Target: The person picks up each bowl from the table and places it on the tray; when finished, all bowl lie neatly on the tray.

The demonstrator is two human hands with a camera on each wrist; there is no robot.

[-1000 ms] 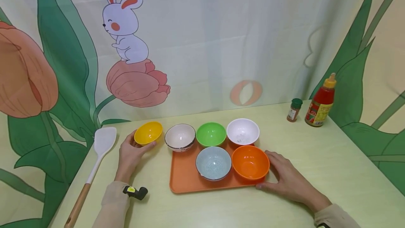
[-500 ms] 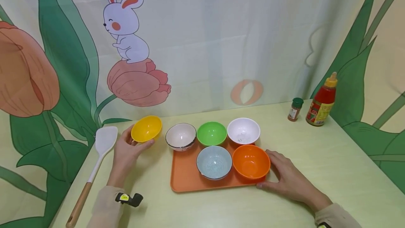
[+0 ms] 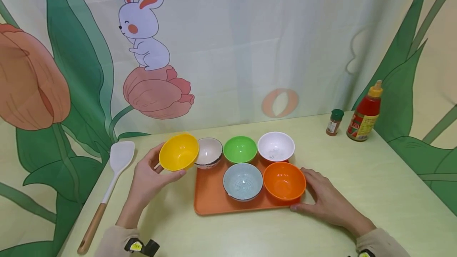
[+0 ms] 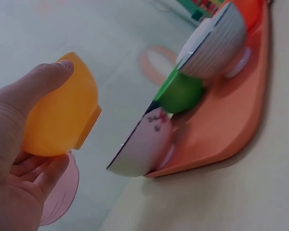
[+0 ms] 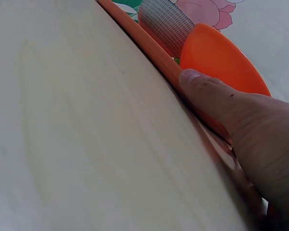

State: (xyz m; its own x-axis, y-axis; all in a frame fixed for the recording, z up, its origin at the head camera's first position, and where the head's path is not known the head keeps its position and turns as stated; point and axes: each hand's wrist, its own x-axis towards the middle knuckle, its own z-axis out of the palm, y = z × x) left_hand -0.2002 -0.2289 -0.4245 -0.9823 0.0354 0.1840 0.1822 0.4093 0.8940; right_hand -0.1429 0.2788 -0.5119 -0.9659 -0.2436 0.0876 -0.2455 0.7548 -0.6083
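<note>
My left hand (image 3: pixel 148 179) holds a yellow bowl (image 3: pixel 179 152) up off the table, tilted, thumb on its near side and fingers beneath. In the left wrist view the yellow bowl (image 4: pixel 67 115) is apart from the other bowls. An orange tray (image 3: pixel 207 197) carries a blue-grey bowl (image 3: pixel 242 182), an orange bowl (image 3: pixel 284 181), a green bowl (image 3: pixel 240 150), a white bowl (image 3: pixel 276 147) and a dark-rimmed cream bowl (image 3: pixel 209 153), partly hidden behind the yellow one. My right hand (image 3: pixel 330 201) grips the tray's front right corner, thumb (image 5: pixel 207 91) on its front edge, beside the orange bowl.
A spatula (image 3: pixel 110 185) with a white head and wooden handle lies at the table's left. At the back right stand a small green-capped spice jar (image 3: pixel 334 123) and a red sauce bottle (image 3: pixel 365 114). A printed curtain (image 3: pixel 228 50) hangs along the back of the table.
My left hand has lifted the yellow bowl from beside the tray and moved it right, so that it now overlaps the cream bowl in the head view. My right hand stays at the tray.
</note>
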